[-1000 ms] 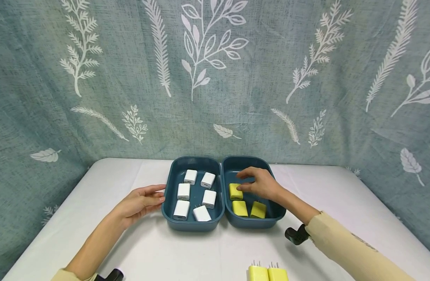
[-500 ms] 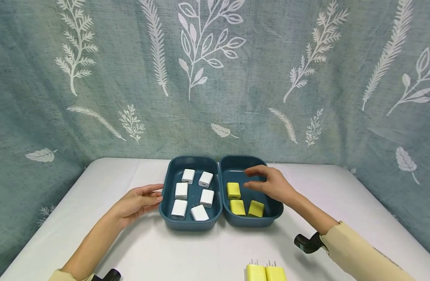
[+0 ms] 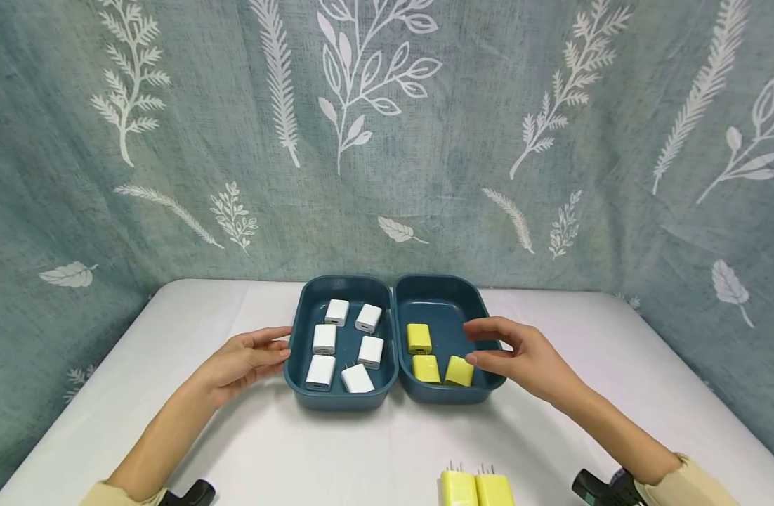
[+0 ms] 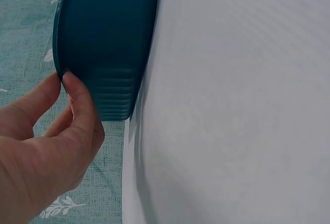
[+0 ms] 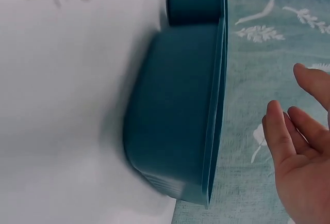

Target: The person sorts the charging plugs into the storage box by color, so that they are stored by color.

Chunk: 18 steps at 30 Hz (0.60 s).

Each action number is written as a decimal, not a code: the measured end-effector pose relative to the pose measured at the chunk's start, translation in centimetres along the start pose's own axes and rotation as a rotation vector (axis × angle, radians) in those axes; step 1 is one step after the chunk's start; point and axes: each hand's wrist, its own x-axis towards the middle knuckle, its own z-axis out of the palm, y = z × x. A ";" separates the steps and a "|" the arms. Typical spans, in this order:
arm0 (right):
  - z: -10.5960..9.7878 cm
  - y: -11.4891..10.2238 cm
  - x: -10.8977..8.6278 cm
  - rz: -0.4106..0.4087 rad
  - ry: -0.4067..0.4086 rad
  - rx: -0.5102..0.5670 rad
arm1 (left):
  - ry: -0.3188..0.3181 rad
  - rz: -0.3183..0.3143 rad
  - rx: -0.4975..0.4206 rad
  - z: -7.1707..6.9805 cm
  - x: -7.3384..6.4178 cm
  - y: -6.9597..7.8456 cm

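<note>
Two dark blue rectangular containers stand side by side. The left container (image 3: 339, 399) holds several white charger plugs (image 3: 320, 372). In the right container (image 3: 444, 395) lie three yellow charger plugs (image 3: 425, 369), two stacked in a column and one beside them. My left hand (image 3: 244, 362) touches the left container's outer side, fingertips right at its rim, as the left wrist view (image 4: 72, 87) also has it. Over the right container's right edge my right hand (image 3: 520, 355) hovers with fingers parted and nothing between them; the right wrist view has its fingers (image 5: 278, 136) apart from the container.
Two more yellow charger plugs (image 3: 458, 487) lie side by side on the white tablecloth (image 3: 336, 464) at the front, prongs pointing away from me. Behind the table hangs a green-blue curtain (image 3: 267, 140) with white leaf prints.
My right hand has let go of a yellow charger plug in the right container and moved right, toward that container's edge. The left hand stays at the left container's rim.
</note>
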 end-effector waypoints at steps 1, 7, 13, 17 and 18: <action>0.1 -0.1 -0.5 -0.001 -0.001 0.017 | 0.000 -0.001 0.001 -0.1 0.0 0.1; 0.4 -0.3 -3.6 -0.023 -0.035 0.055 | -0.001 -0.001 -0.001 -0.1 0.0 -0.1; 0.8 0.8 -6.0 -0.028 -0.086 0.031 | 0.001 0.001 -0.007 -0.1 0.1 0.0; 1.3 1.6 -7.3 0.002 -0.122 0.005 | -0.002 0.002 -0.004 -0.1 0.1 0.0; 1.4 1.8 -7.6 0.013 -0.137 -0.003 | -0.005 0.003 -0.003 -0.1 0.1 0.0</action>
